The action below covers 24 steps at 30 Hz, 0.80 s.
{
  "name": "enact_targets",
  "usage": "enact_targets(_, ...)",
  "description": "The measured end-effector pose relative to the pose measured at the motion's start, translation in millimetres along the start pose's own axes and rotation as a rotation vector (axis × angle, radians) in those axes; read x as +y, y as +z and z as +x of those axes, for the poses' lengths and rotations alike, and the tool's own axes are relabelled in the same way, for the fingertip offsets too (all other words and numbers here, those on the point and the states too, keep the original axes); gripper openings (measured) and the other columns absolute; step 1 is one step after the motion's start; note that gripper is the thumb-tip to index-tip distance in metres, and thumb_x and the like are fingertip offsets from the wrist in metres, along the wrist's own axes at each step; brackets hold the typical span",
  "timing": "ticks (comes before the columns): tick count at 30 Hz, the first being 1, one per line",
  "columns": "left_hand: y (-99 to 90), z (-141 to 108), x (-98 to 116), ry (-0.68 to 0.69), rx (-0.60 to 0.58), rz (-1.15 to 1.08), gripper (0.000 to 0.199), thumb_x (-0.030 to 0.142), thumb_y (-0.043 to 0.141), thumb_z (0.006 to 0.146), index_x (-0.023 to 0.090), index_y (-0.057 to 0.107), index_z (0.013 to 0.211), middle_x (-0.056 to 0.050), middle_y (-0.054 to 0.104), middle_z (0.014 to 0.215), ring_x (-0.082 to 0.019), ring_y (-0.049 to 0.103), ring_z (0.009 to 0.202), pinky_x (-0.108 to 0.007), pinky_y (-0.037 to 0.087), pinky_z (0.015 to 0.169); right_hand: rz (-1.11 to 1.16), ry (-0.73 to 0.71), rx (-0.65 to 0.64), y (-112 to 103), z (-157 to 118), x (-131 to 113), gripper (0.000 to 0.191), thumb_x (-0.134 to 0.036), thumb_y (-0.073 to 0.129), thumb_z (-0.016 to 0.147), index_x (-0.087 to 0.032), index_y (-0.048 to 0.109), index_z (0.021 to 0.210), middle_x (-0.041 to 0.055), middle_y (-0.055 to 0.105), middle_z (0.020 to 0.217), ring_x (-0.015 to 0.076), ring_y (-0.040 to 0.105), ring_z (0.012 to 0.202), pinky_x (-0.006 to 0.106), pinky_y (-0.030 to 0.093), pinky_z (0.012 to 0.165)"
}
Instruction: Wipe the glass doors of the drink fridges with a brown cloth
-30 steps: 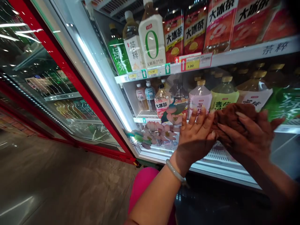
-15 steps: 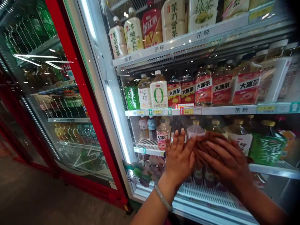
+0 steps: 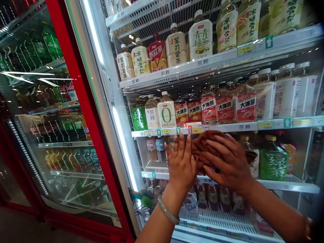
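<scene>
My right hand [image 3: 229, 163] lies over a bunched brown cloth [image 3: 206, 145], its fingers spread across the folds. The cloth appears pressed against the clear glass front of a drinks fridge. Beside it, my left hand [image 3: 181, 163] is open and raised flat, fingers apart, seemingly against the same glass; a pale bangle [image 3: 168, 212] circles that wrist. Behind the glass and my hands stand bottles on a white shelf [image 3: 159, 174]. My palms and part of the cloth's far side are hidden.
Rows of tea bottles [image 3: 166, 114] fill the fridge's shelves. To the left runs a red door frame [image 3: 92, 125], and another glass-fronted fridge [image 3: 71, 145] holds more bottles. A plant decal or reflection [image 3: 146, 201] shows low on the glass.
Both hands and the cloth have moved up relative to the shelves, now nearer the price-tag rail. The view has tilted up, showing more of the upper shelves.
</scene>
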State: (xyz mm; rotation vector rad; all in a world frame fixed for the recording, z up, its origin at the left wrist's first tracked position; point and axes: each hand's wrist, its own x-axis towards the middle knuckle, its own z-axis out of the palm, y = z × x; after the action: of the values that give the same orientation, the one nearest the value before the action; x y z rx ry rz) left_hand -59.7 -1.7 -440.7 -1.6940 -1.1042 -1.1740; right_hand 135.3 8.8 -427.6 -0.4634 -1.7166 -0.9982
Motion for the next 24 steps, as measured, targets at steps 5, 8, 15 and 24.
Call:
enact_targets(5, -5.9, 21, -13, 0.082, 0.010, -0.024, 0.072, 0.026, 0.046, 0.103, 0.023, 0.017, 0.169, -0.007, 0.027, 0.174, -0.021, 0.011, 0.165, -0.048, -0.005, 0.136, -0.134, 0.122, 0.064, -9, -6, 25, 0.029, -0.031, 0.083, 0.080, -0.030, 0.074, 0.107, 0.0092, 0.066, 0.132, 0.0389, 0.055, 0.139, 0.064, 0.039, 0.125)
enact_targets(8, -0.8, 61, -13, 0.051, 0.071, -0.035, 0.071, 0.030, 0.043, 0.106, 0.025, 0.013, 0.170, -0.005, 0.018, 0.177, -0.020, 0.004, 0.166, -0.049, -0.003, 0.136, -0.127, 0.255, 0.200, 3, 46, 39, 0.030, -0.026, 0.077, 0.085, -0.029, 0.074, 0.115, 0.0091, 0.061, 0.138, 0.0382, 0.051, 0.142, 0.063, 0.046, 0.119)
enact_targets(15, 6.1, 55, -15, -0.038, 0.077, 0.011, 0.072, 0.022, 0.044, 0.104, 0.026, 0.015, 0.169, -0.006, 0.020, 0.176, -0.024, 0.012, 0.165, -0.055, -0.002, 0.135, -0.008, 0.087, -0.036, 15, 38, -16, 0.051, -0.033, 0.071, 0.089, -0.027, 0.063, 0.139, 0.0106, 0.059, 0.149, 0.0372, 0.044, 0.149, 0.066, 0.038, 0.124)
enact_targets(24, -8.2, 64, -9, 0.054, 0.077, -0.044, 0.072, 0.028, 0.044, 0.105, 0.025, 0.014, 0.170, -0.005, 0.017, 0.177, -0.021, 0.006, 0.166, -0.049, -0.009, 0.135, -0.136, 0.186, 0.117, -2, 57, 49, 0.033, -0.026, 0.076, 0.086, -0.028, 0.069, 0.119, 0.0108, 0.054, 0.151, 0.0385, 0.037, 0.154, 0.065, 0.033, 0.128)
